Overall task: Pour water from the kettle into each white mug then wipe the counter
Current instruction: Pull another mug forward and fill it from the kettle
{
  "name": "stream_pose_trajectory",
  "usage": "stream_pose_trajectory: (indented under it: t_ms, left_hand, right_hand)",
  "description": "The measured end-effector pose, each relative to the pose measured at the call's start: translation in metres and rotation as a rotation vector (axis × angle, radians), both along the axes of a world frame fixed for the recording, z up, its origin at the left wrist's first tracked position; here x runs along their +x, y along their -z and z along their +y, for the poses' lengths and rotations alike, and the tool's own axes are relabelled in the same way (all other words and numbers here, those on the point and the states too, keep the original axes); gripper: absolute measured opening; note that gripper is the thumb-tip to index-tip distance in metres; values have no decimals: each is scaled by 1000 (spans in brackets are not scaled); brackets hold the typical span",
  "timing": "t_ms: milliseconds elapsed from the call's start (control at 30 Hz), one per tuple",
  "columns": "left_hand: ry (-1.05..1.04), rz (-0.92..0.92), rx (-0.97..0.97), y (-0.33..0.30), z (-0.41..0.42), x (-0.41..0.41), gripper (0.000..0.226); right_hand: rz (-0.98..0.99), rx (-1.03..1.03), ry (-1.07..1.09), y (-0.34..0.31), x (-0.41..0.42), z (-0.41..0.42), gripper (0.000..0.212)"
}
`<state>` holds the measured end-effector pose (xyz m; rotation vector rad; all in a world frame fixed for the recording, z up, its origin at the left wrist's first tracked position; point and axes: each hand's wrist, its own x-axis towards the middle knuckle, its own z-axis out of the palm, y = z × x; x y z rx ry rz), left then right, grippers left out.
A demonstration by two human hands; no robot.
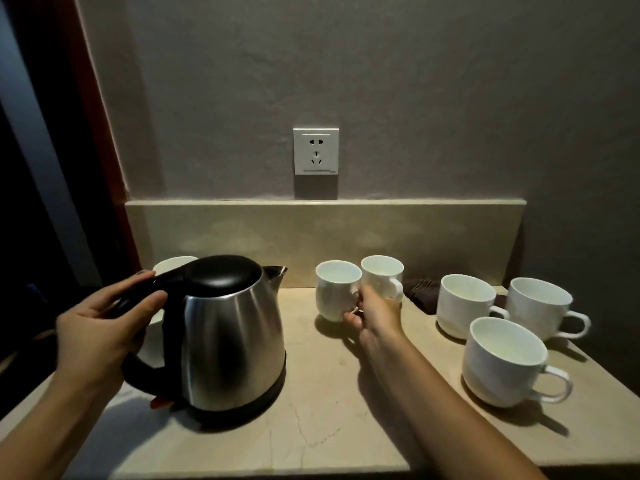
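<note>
Head view shows the left hand [100,320] curled round the handle of the kettle [221,337] on the counter [332,427], the right hand [375,315] pinching the near-centre mug [336,289] by its handle; better to steady that mug, then tip slowly.

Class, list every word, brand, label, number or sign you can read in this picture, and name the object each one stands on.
None can be read.
Kettle: no brand or label shows on its steel body or black lid.
White mugs, such as the one the right hand holds: plain.
Wall socket: only pin holes; a faint strip along its lower edge is too small to read.
</note>
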<state>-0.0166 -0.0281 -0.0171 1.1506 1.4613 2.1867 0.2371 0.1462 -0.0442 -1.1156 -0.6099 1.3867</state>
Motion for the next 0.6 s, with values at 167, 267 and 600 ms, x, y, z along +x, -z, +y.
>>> stream_pose_trajectory:
  t_ms: [167,267,600]
  left_hand:
    - [40,-19,25,1,0,2,71]
    - [9,14,20,4,2,2,58]
    - [-2,51,8,10,3,-4,39]
  right_hand:
    - [-17,-15,164,-2,-24,8,23]
    - [-53,-22,196,-3,-32,12,20]
    - [-74,-51,181,1,-39,28,15]
